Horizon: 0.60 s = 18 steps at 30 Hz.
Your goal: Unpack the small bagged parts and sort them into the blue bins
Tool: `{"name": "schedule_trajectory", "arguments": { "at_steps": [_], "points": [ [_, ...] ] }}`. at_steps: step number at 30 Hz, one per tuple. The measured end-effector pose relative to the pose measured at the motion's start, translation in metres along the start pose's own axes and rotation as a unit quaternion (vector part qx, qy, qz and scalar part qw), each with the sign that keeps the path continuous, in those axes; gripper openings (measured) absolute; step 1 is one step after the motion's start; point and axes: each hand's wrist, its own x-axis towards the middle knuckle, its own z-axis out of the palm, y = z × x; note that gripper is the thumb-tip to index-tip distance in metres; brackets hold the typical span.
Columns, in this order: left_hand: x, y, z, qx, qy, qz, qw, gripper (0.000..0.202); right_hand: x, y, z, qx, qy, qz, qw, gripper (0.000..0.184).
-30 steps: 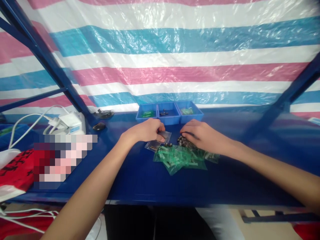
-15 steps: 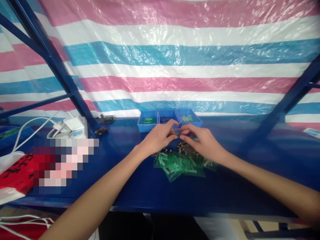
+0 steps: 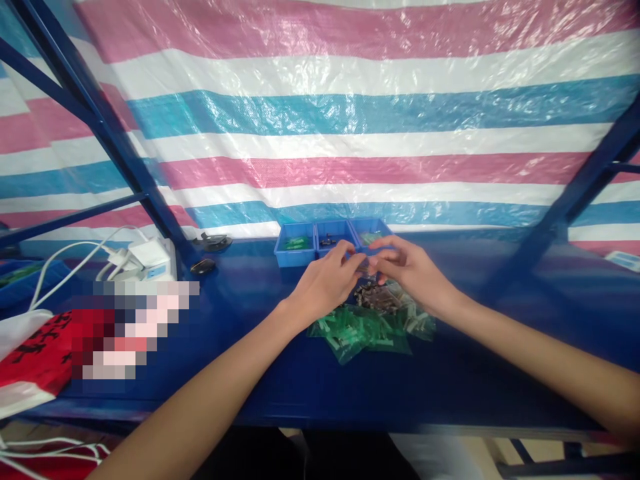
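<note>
My left hand [image 3: 327,277] and my right hand [image 3: 417,273] meet above the pile, fingertips pinched close together. Something small and pale, perhaps clear plastic, shows between them, too small and blurred to name. Under my wrists lie green plastic bags [image 3: 367,337] with pale strips inside. Behind these is a heap of small dark metal parts [image 3: 375,297], and clear bags [image 3: 420,323] lie to its right. Just beyond my fingers stands a blue bin [image 3: 295,257] with three compartments: green packets on the left, a few dark parts in the middle, clear packets on the right.
A white power strip with plugs [image 3: 153,257] and cables stands at the left, near a red bag [image 3: 45,347]. Small black objects [image 3: 203,267] lie by the blue frame post [image 3: 165,213]. A striped plastic sheet [image 3: 350,113] hangs behind the blue table [image 3: 500,373].
Both hands have shifted slightly right and closer together, their fingertips now overlapping. My right hand has lifted a little, showing more of the clear bags. The view has moved slightly.
</note>
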Motion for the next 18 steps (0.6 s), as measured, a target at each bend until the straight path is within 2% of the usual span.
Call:
{"name": "schedule_trajectory", "arguments": {
  "at_steps": [3, 6, 12, 18],
  "points": [
    [0.0, -0.002, 0.005, 0.0, 0.007, 0.002, 1.0, 0.029, 0.0, 0.005, -0.001, -0.038, -0.025, -0.006, 0.999, 0.024],
    [0.0, -0.006, 0.007, -0.014, 0.008, -0.024, 1.0, 0.032, 0.001, 0.012, -0.002, -0.12, -0.038, -0.053, 0.991, 0.014],
    [0.001, -0.01, 0.005, -0.034, 0.018, -0.053, 0.998, 0.043, -0.003, 0.007, 0.001, -0.305, -0.024, -0.14, 0.942, 0.014],
    [0.0, -0.008, 0.004, -0.077, 0.028, -0.009, 0.997, 0.039, -0.004, 0.005, 0.001, -0.316, -0.024, -0.17, 0.933, 0.021]
  ]
}}
